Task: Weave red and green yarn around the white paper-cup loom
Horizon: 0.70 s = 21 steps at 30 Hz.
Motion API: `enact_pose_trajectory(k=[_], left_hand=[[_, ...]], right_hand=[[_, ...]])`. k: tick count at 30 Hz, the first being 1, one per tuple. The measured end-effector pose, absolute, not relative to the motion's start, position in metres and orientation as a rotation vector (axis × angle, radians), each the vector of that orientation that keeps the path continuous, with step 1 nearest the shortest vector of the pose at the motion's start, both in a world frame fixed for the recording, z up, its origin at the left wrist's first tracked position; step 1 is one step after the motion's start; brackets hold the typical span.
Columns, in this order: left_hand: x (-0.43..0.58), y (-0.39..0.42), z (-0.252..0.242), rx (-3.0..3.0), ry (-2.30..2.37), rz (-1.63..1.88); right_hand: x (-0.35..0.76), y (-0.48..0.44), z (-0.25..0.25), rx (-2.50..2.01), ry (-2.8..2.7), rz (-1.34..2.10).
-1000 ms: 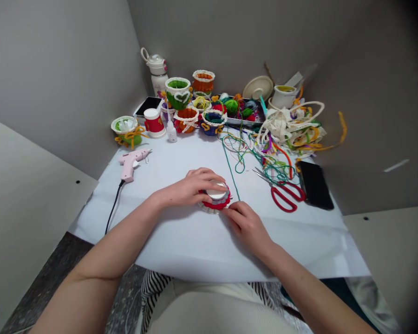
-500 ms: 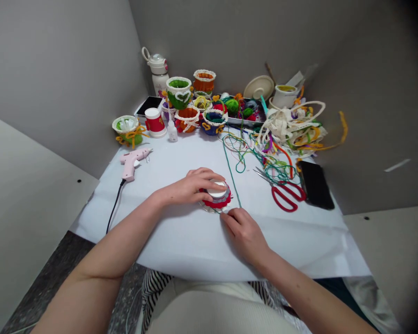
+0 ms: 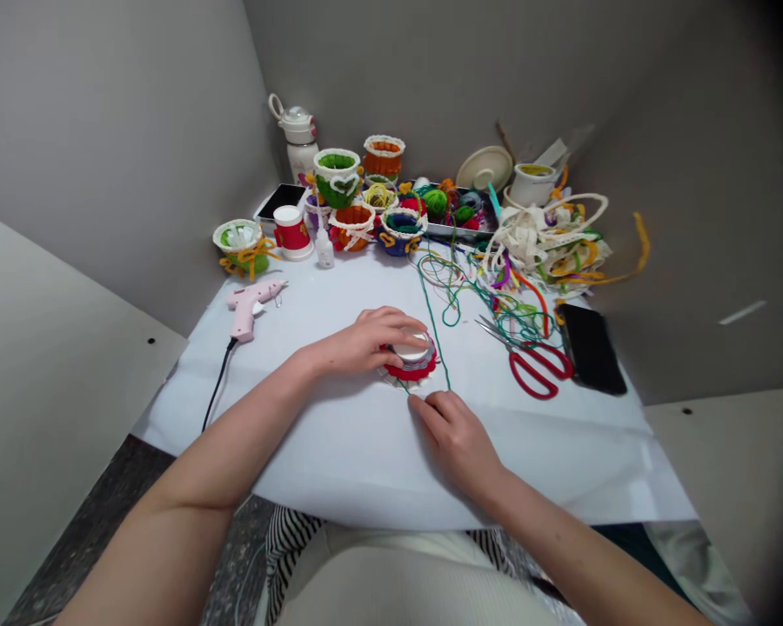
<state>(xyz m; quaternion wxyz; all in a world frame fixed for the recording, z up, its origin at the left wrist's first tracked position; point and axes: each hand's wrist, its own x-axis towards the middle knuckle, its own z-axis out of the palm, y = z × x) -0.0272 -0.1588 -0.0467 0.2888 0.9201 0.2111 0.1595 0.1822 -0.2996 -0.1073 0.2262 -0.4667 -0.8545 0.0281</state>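
A small upturned paper cup (image 3: 412,355) wrapped in red yarn sits on the white paper sheet (image 3: 339,452) in the middle. My left hand (image 3: 365,339) curls over its left side and holds it down. My right hand (image 3: 453,435) rests just in front of the cup, fingers pinched on a thin green yarn strand (image 3: 434,326) that runs back to the tangle at the rear. The strand's end inside the pinch is hidden.
Red-handled scissors (image 3: 532,365) and a black phone (image 3: 587,348) lie to the right. A pink glue gun (image 3: 248,304) with its cord lies left. Several decorated yarn cups (image 3: 352,222), a white bottle (image 3: 297,135) and a ribbon heap (image 3: 548,239) crowd the back.
My right hand has slid a little toward me and left along the cup's front edge with the green strand. The left hand stays on the cup.
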Motion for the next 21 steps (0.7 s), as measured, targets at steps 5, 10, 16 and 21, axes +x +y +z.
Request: enact_pose_trajectory(k=[5,10,16,21], left_hand=[[-0.0252,-0.1571,-0.0475,2.462,0.529,0.400],[-0.0256,-0.1606,-0.0461,2.457,0.519,0.389],[-0.0270,-0.1621,-0.0467,2.464,0.512,0.378],[-0.0272,-0.1610,-0.0480,2.477,0.510,0.355]], right_hand=[[0.1829,-0.2974,-0.1058,-1.300,-2.401,0.074],[0.1830,-0.2975,-0.1066,-1.286,-2.444,0.057],[0.1815,-0.2970,-0.1017,-1.298,-2.469,0.048],[0.1836,-0.2983,-0.0969,-1.342,-2.451,0.048]])
